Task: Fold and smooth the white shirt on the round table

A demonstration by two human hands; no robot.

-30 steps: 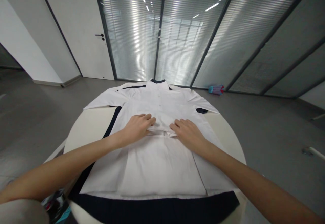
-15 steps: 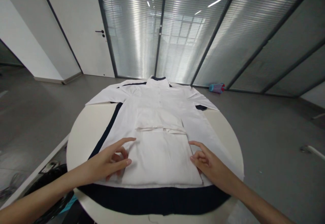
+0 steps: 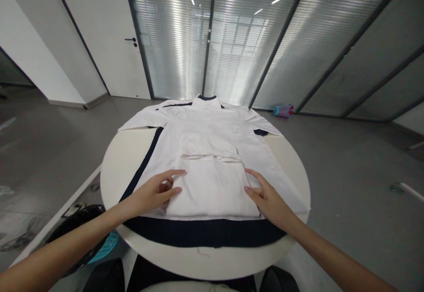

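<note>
A white shirt with dark navy trim (image 3: 212,137) lies spread on a round white table (image 3: 119,164), collar at the far side. Its lower part is folded up into a flat panel (image 3: 212,186), with a navy band along the near edge. My left hand (image 3: 155,192) rests at the panel's left edge, thumb and fingers curled round the fabric edge. At the panel's right edge, my right hand (image 3: 266,197) pinches the fabric in the same way.
Grey floor surrounds the table. A glass wall with blinds and a white door (image 3: 106,31) stand behind. A pink and teal object (image 3: 282,110) lies on the floor by the glass. A dark bag (image 3: 79,214) sits on the floor at the near left.
Both hands drew back from the folded hem at the shirt's middle to the left and right sides of the panel. The camera also pulled back a little.
</note>
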